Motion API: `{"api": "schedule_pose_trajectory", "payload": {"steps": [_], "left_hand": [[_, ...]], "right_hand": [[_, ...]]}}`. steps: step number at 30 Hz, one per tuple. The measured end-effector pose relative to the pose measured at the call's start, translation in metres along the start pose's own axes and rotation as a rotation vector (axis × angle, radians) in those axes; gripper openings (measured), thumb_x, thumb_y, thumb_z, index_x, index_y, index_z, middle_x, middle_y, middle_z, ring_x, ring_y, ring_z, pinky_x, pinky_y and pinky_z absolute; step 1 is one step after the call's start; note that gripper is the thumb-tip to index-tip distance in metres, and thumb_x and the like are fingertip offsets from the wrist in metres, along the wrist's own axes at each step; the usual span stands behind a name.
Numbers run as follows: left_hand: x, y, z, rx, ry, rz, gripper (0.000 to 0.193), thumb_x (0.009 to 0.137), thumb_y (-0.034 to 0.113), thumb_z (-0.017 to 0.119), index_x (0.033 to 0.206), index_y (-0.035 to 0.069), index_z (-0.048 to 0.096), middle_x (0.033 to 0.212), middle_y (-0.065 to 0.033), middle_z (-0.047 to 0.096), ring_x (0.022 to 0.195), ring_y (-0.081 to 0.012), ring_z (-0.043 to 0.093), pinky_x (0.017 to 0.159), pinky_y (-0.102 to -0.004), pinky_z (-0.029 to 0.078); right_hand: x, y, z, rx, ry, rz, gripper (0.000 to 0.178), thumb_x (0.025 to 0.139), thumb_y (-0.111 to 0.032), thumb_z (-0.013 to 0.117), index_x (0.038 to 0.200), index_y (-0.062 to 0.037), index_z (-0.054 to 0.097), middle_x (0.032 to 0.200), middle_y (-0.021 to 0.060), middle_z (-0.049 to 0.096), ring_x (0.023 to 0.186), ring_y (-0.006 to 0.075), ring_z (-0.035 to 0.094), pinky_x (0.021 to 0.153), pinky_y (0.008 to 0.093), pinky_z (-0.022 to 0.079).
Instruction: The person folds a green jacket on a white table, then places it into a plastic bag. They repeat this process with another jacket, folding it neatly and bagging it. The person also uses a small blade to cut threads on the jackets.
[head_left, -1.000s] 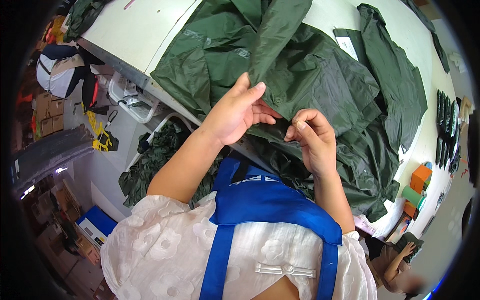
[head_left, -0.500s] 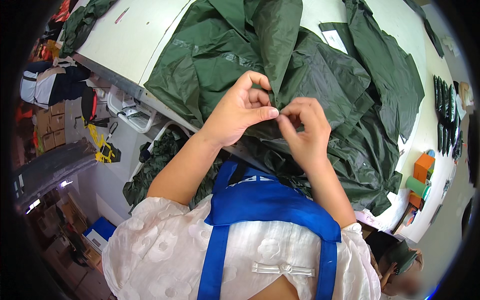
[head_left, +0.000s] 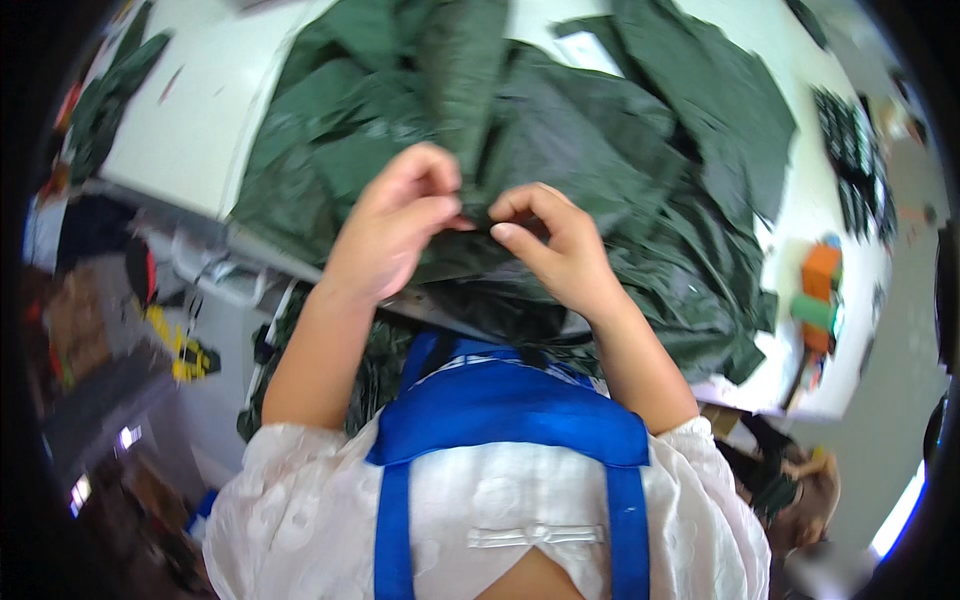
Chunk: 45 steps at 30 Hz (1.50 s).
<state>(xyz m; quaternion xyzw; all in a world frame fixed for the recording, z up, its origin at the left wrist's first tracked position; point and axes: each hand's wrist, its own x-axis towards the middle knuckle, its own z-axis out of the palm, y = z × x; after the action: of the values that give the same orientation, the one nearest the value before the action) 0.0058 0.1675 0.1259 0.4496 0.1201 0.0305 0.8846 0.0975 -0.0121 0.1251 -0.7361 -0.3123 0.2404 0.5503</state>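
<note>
A dark green garment of thin, shiny fabric (head_left: 590,120) lies crumpled over the table in front of me. My left hand (head_left: 395,225) pinches its near edge between thumb and curled fingers. Just to the right, with a small gap between the two, my right hand (head_left: 560,250) has thumb and forefinger closed at the same edge. Motion blur hides the exact bit of cloth at the fingertips. Folds of the fabric hang down over the table's front edge below my hands.
More green cloth is bunched below the table edge (head_left: 270,250) at my left. A white label (head_left: 588,52) lies on the fabric. At right stand a green roll (head_left: 812,311) and an orange box (head_left: 820,272); dark packets (head_left: 850,160) lie beyond. Another person (head_left: 800,490) is at lower right.
The view has shifted, so the table and garment sit further left and are blurred. My hands have drawn slightly apart at the fabric's edge.
</note>
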Motion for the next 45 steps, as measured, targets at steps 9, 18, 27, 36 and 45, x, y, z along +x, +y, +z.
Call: {"api": "schedule_pose_trajectory", "payload": {"steps": [9,18,27,36,45], "left_hand": [[0.005,-0.021,0.001,0.097,0.193,-0.010,0.017,0.085,-0.001,0.055,0.098,0.007,0.047,0.090,-0.0017,0.051,0.084,-0.0127,0.055,0.082,-0.0316,0.049],[0.019,-0.035,0.008,0.300,0.161,0.091,0.024,0.080,-0.004,0.062,0.097,0.008,0.050,0.086,0.0024,0.049,0.080,-0.0059,0.048,0.073,-0.0198,0.039],[-0.004,-0.049,0.031,0.338,0.441,0.143,0.031,0.077,-0.009,0.066,0.100,0.006,0.050,0.094,-0.0025,0.056,0.089,-0.0098,0.055,0.083,-0.0252,0.045],[-0.008,-0.048,0.030,0.760,0.487,0.385,0.029,0.075,-0.007,0.070,0.097,0.001,0.052,0.090,-0.0054,0.057,0.080,-0.0107,0.058,0.072,-0.0251,0.051],[-0.015,-0.045,0.027,0.836,0.499,0.455,0.031,0.073,-0.004,0.073,0.095,0.003,0.053,0.087,-0.0066,0.059,0.077,-0.0144,0.062,0.070,-0.0263,0.051]], "right_hand": [[-0.106,0.229,-0.350,-0.776,1.159,0.277,0.021,0.089,-0.009,0.050,0.103,-0.0023,0.064,0.098,0.0134,0.065,0.090,0.0268,0.062,0.084,0.0342,0.047],[-0.264,0.393,-0.617,-2.011,-0.015,1.135,0.036,0.091,-0.027,0.046,0.101,0.0008,0.066,0.096,0.0175,0.068,0.092,0.0289,0.067,0.076,0.0413,0.054],[-0.038,0.157,-0.301,0.004,1.020,0.050,0.018,0.090,-0.003,0.045,0.107,0.0008,0.049,0.087,0.0072,0.062,0.053,0.0070,0.043,0.048,0.0196,0.035],[0.005,-0.016,-0.034,-0.607,0.008,-0.394,0.037,0.073,-0.007,0.074,0.110,-0.0031,0.065,0.080,0.0069,0.060,0.068,0.0182,0.058,0.058,0.0273,0.047],[0.003,-0.037,-0.021,-0.836,-0.048,-0.367,0.035,0.075,-0.009,0.072,0.109,-0.0041,0.065,0.077,0.0054,0.056,0.062,0.0195,0.057,0.056,0.0301,0.046]]}}
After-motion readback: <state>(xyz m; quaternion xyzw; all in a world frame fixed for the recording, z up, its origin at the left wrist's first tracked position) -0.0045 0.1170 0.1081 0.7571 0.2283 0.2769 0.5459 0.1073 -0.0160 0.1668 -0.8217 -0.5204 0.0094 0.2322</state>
